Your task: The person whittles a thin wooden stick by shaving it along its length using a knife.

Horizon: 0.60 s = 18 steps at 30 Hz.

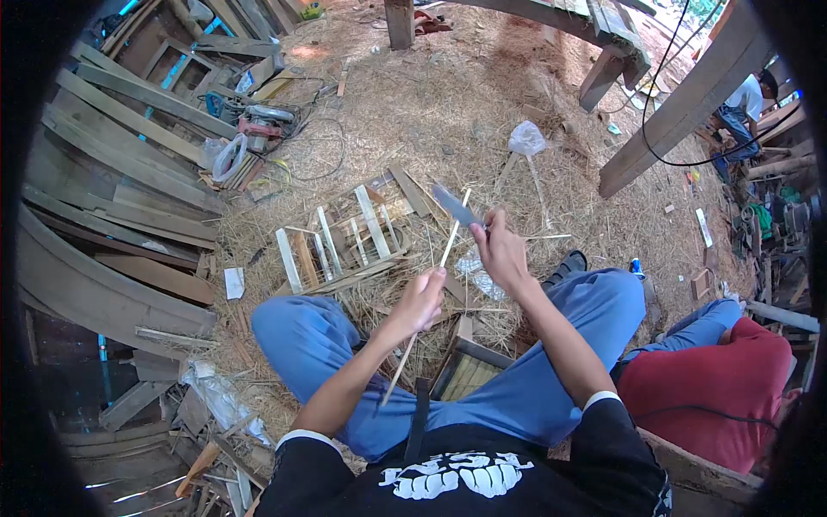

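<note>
My left hand (pixel 419 298) is closed around a thin wooden strip (pixel 398 372), which slants up and to the right between my knees. In my right hand (pixel 500 248) is a knife with a broad grey blade (pixel 454 205). The blade points up and to the left, and its edge lies close to the upper end of the strip; whether they touch is hard to tell. Below my hands, between my legs, lies a wooden box-like piece (pixel 474 369) with slats. Past my left hand, a slatted wooden frame (pixel 330 247) rests on the shavings.
Planks (pixel 129 198) are stacked at the left, with a power tool (pixel 261 127) and cables beside them. A wooden post (pixel 689 99) slants at the right. A person in red (pixel 706 388) sits close on my right; another person (pixel 743 112) is farther back.
</note>
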Each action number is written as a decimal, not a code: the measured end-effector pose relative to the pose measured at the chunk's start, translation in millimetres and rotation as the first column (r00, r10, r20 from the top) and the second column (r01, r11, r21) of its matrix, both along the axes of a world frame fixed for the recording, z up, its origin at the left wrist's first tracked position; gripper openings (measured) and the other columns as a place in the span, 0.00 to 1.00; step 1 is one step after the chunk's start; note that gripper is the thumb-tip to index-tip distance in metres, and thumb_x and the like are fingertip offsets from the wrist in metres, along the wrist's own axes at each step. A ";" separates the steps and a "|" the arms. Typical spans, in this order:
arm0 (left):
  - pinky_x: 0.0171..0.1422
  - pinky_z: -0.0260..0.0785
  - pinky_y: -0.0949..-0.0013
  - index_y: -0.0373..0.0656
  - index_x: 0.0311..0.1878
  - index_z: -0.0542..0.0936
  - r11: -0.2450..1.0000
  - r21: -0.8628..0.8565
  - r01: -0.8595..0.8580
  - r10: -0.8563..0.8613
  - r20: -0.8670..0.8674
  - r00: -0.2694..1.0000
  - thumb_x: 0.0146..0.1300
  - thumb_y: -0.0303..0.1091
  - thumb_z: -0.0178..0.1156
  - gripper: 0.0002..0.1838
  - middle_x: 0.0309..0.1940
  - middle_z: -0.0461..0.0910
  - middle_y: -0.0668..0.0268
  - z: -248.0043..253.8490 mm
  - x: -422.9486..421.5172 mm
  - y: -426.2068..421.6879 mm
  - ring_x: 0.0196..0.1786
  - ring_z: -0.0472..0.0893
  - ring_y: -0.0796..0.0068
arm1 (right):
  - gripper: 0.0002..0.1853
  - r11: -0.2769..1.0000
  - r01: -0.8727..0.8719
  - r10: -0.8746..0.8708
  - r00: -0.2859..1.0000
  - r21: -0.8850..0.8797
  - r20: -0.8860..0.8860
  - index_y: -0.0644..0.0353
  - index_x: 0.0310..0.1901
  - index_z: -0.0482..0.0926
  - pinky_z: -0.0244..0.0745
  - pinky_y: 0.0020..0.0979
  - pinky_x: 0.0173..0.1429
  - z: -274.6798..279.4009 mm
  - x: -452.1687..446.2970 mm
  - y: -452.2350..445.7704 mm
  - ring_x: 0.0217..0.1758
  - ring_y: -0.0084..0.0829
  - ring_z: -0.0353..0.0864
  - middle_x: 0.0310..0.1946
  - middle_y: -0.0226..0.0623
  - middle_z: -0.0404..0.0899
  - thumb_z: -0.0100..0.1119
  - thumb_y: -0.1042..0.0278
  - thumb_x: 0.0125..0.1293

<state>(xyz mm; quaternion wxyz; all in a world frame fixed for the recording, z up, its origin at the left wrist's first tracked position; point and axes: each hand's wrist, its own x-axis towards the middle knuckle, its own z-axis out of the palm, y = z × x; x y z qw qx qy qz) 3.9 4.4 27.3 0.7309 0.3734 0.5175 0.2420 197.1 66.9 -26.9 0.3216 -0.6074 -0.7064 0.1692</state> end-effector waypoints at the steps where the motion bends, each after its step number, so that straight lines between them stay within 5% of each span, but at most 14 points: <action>1: 0.13 0.46 0.78 0.49 0.36 0.65 0.999 0.032 0.016 -0.015 -0.026 1.000 0.78 0.53 0.41 0.19 0.15 0.55 0.80 -4.1 -2.1 -1.9 0.12 0.54 0.88 | 0.19 0.998 -0.045 0.045 0.999 -0.046 0.004 0.61 0.45 0.65 0.69 0.43 0.20 -0.9 -4.5 -9.8 0.16 0.45 0.77 0.19 0.45 0.78 0.50 0.51 0.74; 4: 0.13 0.46 0.77 0.49 0.35 0.64 0.994 0.099 0.048 -0.042 -0.066 0.997 0.78 0.52 0.41 0.19 0.15 0.55 0.80 -21.1 -5.1 -4.5 0.12 0.55 0.88 | 0.19 0.969 -0.241 0.234 0.965 0.050 0.120 0.61 0.44 0.66 0.68 0.42 0.20 6.5 -9.1 -26.9 0.16 0.45 0.78 0.17 0.43 0.77 0.50 0.50 0.74; 5: 0.13 0.46 0.77 0.49 0.35 0.64 0.994 0.100 0.039 -0.034 -0.055 0.998 0.78 0.52 0.41 0.19 0.15 0.56 0.80 -25.4 -4.3 -3.3 0.12 0.55 0.88 | 0.19 0.973 -0.218 0.227 0.963 -0.076 0.142 0.60 0.43 0.66 0.67 0.41 0.20 0.4 -4.1 -16.5 0.16 0.45 0.78 0.16 0.42 0.77 0.50 0.49 0.74; 9: 0.12 0.46 0.76 0.48 0.35 0.64 0.998 -0.056 0.002 0.001 0.046 0.999 0.78 0.51 0.42 0.19 0.15 0.56 0.79 -10.2 -1.5 -1.4 0.12 0.56 0.87 | 0.20 0.997 0.000 0.003 0.999 -0.084 0.033 0.61 0.47 0.66 0.71 0.43 0.24 3.6 -0.6 0.1 0.19 0.47 0.79 0.17 0.43 0.77 0.50 0.49 0.74; 12: 0.12 0.44 0.76 0.49 0.35 0.64 0.994 0.094 0.051 -0.044 -0.078 0.996 0.78 0.51 0.42 0.18 0.15 0.55 0.79 -27.2 -6.0 -11.0 0.12 0.54 0.87 | 0.19 0.972 -0.231 0.236 0.961 -0.051 0.141 0.61 0.46 0.66 0.71 0.43 0.24 6.6 -11.7 -33.6 0.19 0.47 0.79 0.18 0.44 0.77 0.49 0.50 0.75; 18: 0.12 0.43 0.77 0.49 0.35 0.64 0.992 -0.122 -0.026 0.039 0.106 0.994 0.78 0.53 0.42 0.19 0.14 0.55 0.79 -11.4 0.9 -2.5 0.11 0.53 0.86 | 0.20 0.998 -0.001 0.001 1.000 -0.069 -0.004 0.60 0.47 0.66 0.70 0.46 0.26 -6.4 -1.1 1.8 0.20 0.48 0.80 0.18 0.44 0.77 0.53 0.49 0.73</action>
